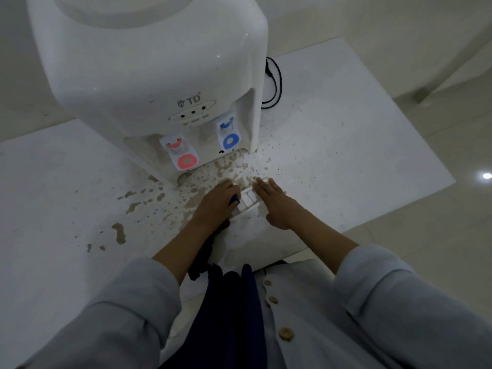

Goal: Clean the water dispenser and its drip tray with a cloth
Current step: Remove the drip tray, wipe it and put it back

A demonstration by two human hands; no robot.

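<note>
While your left hand (217,201) grips the soft cloth (234,199), your open right hand (274,201) steadies the drip tray (247,199); probably light, slick plastic, so hold its 2 edges.

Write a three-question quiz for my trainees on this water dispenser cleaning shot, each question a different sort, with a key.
1. True or false: the drip tray is seated in the water dispenser.
2. Which hand holds the dark cloth? A) left hand B) right hand C) neither
3. Fill in: the tap on the person's right has a ____ lever.

Key:
1. False; the tray lies on the stained white surface in front of the dispenser, between the hands.
2. A; the right hand rests flat against the tray's side.
3. Blue; the other lever is red.
</note>
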